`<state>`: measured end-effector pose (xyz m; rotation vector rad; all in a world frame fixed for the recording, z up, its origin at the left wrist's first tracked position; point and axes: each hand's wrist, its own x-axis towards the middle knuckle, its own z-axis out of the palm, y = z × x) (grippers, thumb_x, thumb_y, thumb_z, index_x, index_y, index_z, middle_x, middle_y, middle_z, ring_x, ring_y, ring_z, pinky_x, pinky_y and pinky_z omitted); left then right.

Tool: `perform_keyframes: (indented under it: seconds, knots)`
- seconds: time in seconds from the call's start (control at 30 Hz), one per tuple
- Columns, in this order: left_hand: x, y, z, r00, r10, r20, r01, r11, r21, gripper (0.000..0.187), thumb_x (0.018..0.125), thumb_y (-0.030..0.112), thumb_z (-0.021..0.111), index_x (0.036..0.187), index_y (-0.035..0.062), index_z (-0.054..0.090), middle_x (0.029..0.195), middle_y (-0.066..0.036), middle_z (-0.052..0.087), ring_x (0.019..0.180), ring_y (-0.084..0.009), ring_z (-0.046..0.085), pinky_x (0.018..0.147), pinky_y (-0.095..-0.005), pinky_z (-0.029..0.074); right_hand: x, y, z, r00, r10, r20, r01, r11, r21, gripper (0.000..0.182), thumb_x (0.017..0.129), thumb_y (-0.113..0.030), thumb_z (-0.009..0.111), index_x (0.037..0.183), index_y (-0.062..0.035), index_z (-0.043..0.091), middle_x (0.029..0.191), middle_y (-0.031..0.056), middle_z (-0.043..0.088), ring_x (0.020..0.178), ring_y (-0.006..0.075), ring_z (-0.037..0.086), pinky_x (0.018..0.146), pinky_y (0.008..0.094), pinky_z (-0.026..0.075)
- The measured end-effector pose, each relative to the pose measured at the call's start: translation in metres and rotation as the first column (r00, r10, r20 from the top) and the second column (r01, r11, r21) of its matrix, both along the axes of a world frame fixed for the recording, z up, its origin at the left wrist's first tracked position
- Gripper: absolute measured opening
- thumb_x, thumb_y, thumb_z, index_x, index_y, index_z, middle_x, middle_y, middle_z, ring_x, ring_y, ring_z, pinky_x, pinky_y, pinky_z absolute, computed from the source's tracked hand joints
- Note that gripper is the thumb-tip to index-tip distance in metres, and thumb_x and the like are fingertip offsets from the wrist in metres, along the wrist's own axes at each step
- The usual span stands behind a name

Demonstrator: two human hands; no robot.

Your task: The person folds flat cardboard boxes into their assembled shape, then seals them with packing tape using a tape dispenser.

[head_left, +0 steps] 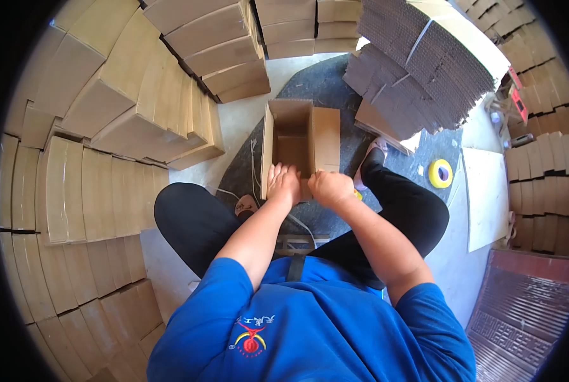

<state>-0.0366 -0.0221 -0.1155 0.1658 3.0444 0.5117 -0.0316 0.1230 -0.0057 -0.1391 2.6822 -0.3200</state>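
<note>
An open cardboard box (326, 137) stands on the dark mat between my feet, its inside visible and one flap folded out to the right. My left hand (284, 183) lies with its fingers spread over the box's near left edge. Curled at the near right corner of the box is my right hand (331, 188); whatever its fingers grip there is hidden. A bit of yellow shows just beside that hand, mostly covered. On the mat to the right lies a yellow tape roll (440, 173).
Stacked cartons (106, 191) rise on the left, with more cartons (227, 48) beyond the box. A strapped bundle of flat cardboard (424, 63) stands at the upper right. A pale board (485, 197) lies at the right, above a reddish ridged panel (526, 312). Thin cord trails near my left foot.
</note>
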Motion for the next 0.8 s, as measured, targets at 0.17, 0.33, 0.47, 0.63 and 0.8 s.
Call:
perform_keyframes:
  seconds: [0.17,0.33,0.47,0.63,0.8]
  knots:
    - [-0.024,0.007,0.016,0.94,-0.018,0.34,0.03,0.999,-0.031,0.035,0.098,0.033,0.051,0.119,0.0082,0.063,0.131,-0.014,0.058,0.125,-0.031,0.05,0.11,-0.0459,0.031,0.0,0.005,-0.006,0.995,0.095,-0.019,-0.095,0.995,0.003,0.041,0.098,-0.033,0.039,0.096,-0.0075,0.071,0.095,0.0188,0.072,0.089,0.035,0.071,0.078,0.0454,0.057]
    - [-0.091,0.012,0.041,0.965,0.001,-0.262,0.051,0.98,0.194,0.05,0.085,0.015,0.067,0.132,0.0063,0.053,0.144,-0.019,0.044,0.129,-0.0396,0.045,0.107,-0.0499,0.038,-0.002,0.002,-0.009,1.0,-0.022,0.01,0.022,1.0,-0.007,0.042,0.098,-0.035,0.039,0.094,-0.0071,0.071,0.087,0.0189,0.072,0.083,0.0365,0.071,0.078,0.0465,0.056]
    - [-0.143,0.013,0.077,0.909,-0.07,-0.411,0.118,0.989,0.093,0.067,0.082,0.014,0.069,0.143,0.0092,0.043,0.15,-0.018,0.037,0.141,-0.0367,0.031,0.115,-0.0492,0.029,0.0,0.006,-0.005,0.998,-0.022,-0.064,0.02,0.999,-0.037,0.04,0.097,-0.034,0.044,0.082,-0.0089,0.072,0.081,0.0154,0.072,0.077,0.0329,0.072,0.07,0.0438,0.058]
    - [-0.124,0.0,0.053,0.965,-0.086,-0.248,0.111,0.99,0.088,0.058,0.077,0.007,0.069,0.132,0.0046,0.049,0.138,-0.016,0.047,0.137,-0.0362,0.035,0.115,-0.0435,0.031,0.0,0.005,-0.013,0.995,-0.081,-0.053,0.08,0.996,-0.026,0.039,0.097,-0.033,0.045,0.081,-0.0086,0.07,0.078,0.016,0.071,0.075,0.0333,0.071,0.069,0.0437,0.058]
    - [-0.104,-0.001,0.012,0.991,-0.131,-0.026,0.125,0.979,-0.162,0.071,0.078,0.009,0.066,0.144,0.0043,0.04,0.153,-0.016,0.03,0.147,-0.0356,0.02,0.121,-0.0429,0.02,-0.002,0.0,-0.004,0.993,-0.045,-0.107,0.043,0.999,-0.026,0.039,0.098,-0.033,0.045,0.081,-0.0086,0.07,0.077,0.0164,0.071,0.074,0.0336,0.071,0.068,0.0443,0.057]
